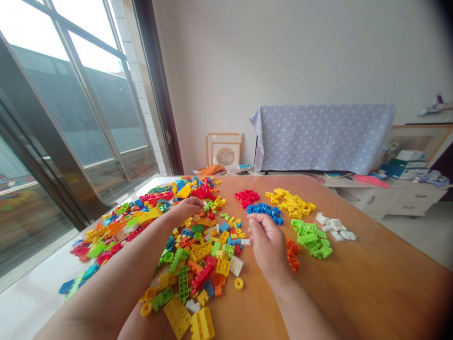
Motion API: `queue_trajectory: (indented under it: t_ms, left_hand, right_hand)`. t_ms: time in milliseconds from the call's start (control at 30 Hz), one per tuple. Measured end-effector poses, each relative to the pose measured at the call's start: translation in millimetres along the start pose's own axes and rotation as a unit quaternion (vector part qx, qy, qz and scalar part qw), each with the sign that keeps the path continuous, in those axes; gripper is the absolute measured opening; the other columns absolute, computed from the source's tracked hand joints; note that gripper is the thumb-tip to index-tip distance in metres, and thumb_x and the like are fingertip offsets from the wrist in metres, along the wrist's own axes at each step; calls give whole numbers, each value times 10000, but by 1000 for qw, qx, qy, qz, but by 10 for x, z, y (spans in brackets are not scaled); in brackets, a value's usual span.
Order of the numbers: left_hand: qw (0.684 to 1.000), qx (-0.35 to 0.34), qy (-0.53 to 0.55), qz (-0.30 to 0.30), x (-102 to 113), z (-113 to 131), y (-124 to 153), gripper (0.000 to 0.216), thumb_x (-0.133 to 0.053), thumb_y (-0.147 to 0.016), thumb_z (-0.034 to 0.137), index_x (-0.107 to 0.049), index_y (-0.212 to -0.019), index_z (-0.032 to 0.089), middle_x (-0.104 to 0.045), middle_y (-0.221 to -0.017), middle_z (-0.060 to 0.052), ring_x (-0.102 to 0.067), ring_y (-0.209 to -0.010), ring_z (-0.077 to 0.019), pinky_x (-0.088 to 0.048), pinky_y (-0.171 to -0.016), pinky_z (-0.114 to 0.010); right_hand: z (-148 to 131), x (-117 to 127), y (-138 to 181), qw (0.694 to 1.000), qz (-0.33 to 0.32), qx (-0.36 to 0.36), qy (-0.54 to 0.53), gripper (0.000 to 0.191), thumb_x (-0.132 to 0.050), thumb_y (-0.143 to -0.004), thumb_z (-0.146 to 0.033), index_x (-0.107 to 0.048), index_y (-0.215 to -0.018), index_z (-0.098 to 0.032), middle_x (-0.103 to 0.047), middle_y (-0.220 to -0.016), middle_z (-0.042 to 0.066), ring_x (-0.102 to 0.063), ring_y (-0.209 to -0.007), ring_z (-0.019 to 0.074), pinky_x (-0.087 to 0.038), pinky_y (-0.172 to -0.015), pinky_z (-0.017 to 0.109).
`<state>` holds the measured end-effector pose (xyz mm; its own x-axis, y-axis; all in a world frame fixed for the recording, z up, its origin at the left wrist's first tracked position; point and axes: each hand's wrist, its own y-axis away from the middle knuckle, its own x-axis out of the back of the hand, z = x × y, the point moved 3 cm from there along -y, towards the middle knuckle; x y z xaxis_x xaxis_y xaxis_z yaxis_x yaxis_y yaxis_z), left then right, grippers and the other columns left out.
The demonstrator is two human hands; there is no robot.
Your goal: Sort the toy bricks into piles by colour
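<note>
My left hand (189, 208) reaches over a big mixed heap of toy building bricks (152, 215), its fingers loosely bent and slightly apart, with nothing visible in them. Closed in a pinch, my right hand (268, 241) is just in front of a pile of blue bricks (265, 212); whatever its fingertips hold is hidden. Between both hands lie loose bricks in many colours, among them a long red brick (204, 275), a white brick (236, 266) and a yellow ring (239, 284). Partly behind my right hand is an orange pile (292, 254).
Single-colour piles stand on the wooden table (354, 283): red (247, 197), yellow (295, 204), lime green (313, 239) and white (336, 225). A glass window (99, 104) is at left. Beyond the table are a cloth-covered object (325, 137) and a white cabinet (392, 200).
</note>
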<state>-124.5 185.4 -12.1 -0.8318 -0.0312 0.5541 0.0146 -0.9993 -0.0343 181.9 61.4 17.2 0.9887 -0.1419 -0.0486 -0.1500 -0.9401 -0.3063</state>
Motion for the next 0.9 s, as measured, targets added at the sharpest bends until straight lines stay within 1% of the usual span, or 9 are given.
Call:
queue_trajectory:
  t_ms: [133, 233, 333, 433, 500, 600, 700, 767, 900]
  left_hand:
    - [997, -7, -74, 4, -53, 19, -85, 231, -691, -675, 276, -664, -875, 163, -637, -718, 6, -557, -610, -129, -440, -558, -240]
    - [990, -24, -136, -13, -182, 61, -146, 225, -703, -667, 308, -701, -846, 171, -656, -709, 3, -572, -642, -149, -421, -576, -246]
    - [980, -44, -195, -24, -326, 106, -185, 185, -731, -650, 330, -721, -772, 191, -669, -700, -5, -587, -688, -174, -401, -609, -258]
    - [969, -50, -239, -23, -415, 134, -210, 136, -759, -609, 304, -709, -675, 196, -646, -647, -14, -589, -710, -200, -386, -633, -274]
    - [966, -47, -253, -22, -433, 141, -221, 112, -763, -589, 267, -700, -644, 193, -636, -621, -16, -595, -713, -208, -387, -640, -277]
    - [969, -43, -243, -18, -412, 144, -223, 103, -752, -604, 250, -696, -664, 187, -653, -630, -13, -598, -683, -193, -393, -623, -269]
    - [978, -51, -200, -13, -374, 162, -193, 144, -721, -690, 306, -693, -758, 183, -679, -668, -3, -605, -650, -165, -408, -591, -250]
    - [985, -63, -162, -11, -359, 198, -150, 197, -700, -745, 357, -680, -828, 180, -689, -692, 1, -618, -648, -154, -424, -575, -237]
    - [990, -107, -89, -16, -374, 353, -14, 290, -694, -791, 425, -653, -929, 173, -700, -744, -1, -632, -664, -144, -458, -573, -227]
  right_hand:
    - [7, 3, -1, 1000, 5, 10, 10, 319, -605, -915, -489, -718, -985, -199, -648, -744, 8, -569, -642, 158, -480, -581, 262]
    - [21, 4, -2, 1000, 7, 14, 14, 323, -601, -917, -490, -718, -988, -198, -652, -746, 11, -570, -647, 162, -483, -583, 266]
    - [48, 6, -10, 1000, 6, 13, 14, 321, -598, -919, -488, -718, -991, -198, -669, -776, 22, -579, -663, 166, -493, -599, 272]
    - [65, 16, -22, 999, 14, 22, 23, 316, -598, -922, -482, -724, -989, -200, -683, -803, 30, -596, -692, 172, -501, -636, 281]
    - [66, 24, -28, 999, 20, 28, 29, 320, -594, -927, -480, -728, -993, -198, -680, -791, 28, -603, -698, 175, -499, -644, 284]
    - [50, 34, -28, 999, 23, 32, 29, 322, -589, -932, -476, -730, -1001, -194, -681, -789, 27, -601, -695, 173, -498, -645, 285]
    - [32, 40, -21, 999, 25, 32, 25, 311, -592, -934, -468, -730, -1000, -198, -687, -808, 28, -600, -699, 169, -503, -653, 286]
    - [28, 38, -15, 999, 23, 31, 23, 305, -591, -936, -466, -727, -1002, -201, -687, -808, 26, -600, -700, 169, -501, -651, 284]
    - [44, 10, -7, 999, 15, 27, 24, 308, -586, -941, -472, -722, -1004, -203, -681, -793, 24, -599, -692, 171, -494, -635, 283]
